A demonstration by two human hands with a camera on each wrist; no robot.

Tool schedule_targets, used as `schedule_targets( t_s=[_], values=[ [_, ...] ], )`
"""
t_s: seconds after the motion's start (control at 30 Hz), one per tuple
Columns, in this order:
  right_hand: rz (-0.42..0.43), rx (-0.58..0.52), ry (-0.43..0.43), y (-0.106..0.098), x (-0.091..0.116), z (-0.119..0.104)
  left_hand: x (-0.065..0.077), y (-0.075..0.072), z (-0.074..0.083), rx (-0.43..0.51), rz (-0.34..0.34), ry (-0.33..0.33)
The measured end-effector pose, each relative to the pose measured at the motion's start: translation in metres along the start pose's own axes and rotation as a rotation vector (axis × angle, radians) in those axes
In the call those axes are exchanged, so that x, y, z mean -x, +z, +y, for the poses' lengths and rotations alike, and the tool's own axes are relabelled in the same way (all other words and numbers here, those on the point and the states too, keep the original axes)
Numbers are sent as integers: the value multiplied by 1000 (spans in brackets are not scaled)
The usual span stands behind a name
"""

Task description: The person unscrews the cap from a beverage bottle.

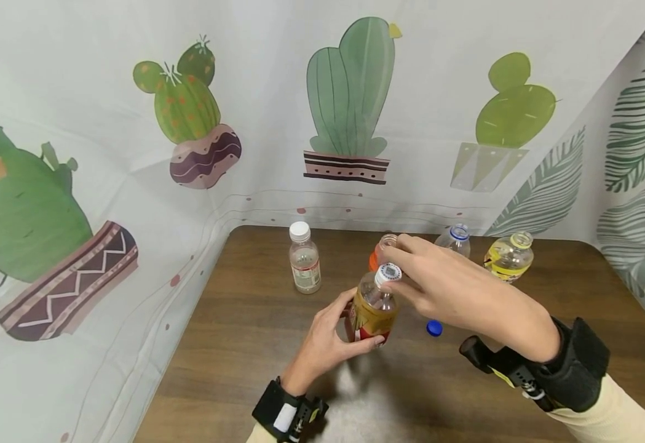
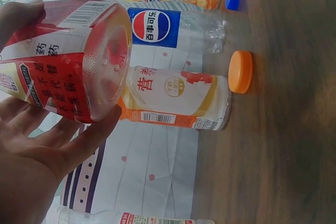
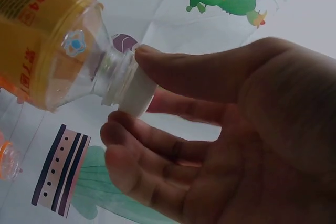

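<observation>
A clear plastic bottle (image 1: 374, 314) with a red and gold label is held up off the table, tilted. My left hand (image 1: 324, 344) grips it round the label, with the thumb across the near side. On the bottle's neck sits a white cap (image 1: 388, 272), which my right hand (image 1: 449, 289) pinches between thumb and fingers. In the right wrist view the cap (image 3: 138, 94) covers the mouth, with the thumb on one edge and a fingertip on the other. The left wrist view shows the bottle's ribbed base (image 2: 111, 59).
Behind stand an orange-and-white-labelled bottle (image 2: 176, 95), a Pepsi-labelled bottle (image 2: 152, 27) and a yellow-labelled bottle (image 1: 507, 258), all without caps on. A white-capped bottle (image 1: 304, 261) stands at left. An orange cap (image 2: 240, 72) and a blue cap (image 1: 434, 328) lie on the wooden table (image 1: 233, 369).
</observation>
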State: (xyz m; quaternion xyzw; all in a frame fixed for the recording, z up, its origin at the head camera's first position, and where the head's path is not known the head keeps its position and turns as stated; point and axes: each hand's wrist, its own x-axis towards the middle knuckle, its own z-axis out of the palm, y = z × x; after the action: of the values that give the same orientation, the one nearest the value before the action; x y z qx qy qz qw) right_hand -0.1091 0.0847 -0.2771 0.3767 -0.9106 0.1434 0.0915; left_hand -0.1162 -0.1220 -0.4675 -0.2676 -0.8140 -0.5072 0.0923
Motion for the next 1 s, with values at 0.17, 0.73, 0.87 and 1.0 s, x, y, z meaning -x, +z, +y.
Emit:
schedule_targets(
  t_s=[0.17,0.73,0.87,1.0],
  values=[
    [-2,-9,-40,3,2,3,1,2,-1,14,-25,11],
    [20,92,239,6,-2,-11,0,3,0,-16,-16,11],
    [30,107,230,10,-3,-10,0,4,-1,-26,-20,-6],
    [29,106,216,11,-4,-9,0,4,-1,-36,-25,-25]
  ],
)
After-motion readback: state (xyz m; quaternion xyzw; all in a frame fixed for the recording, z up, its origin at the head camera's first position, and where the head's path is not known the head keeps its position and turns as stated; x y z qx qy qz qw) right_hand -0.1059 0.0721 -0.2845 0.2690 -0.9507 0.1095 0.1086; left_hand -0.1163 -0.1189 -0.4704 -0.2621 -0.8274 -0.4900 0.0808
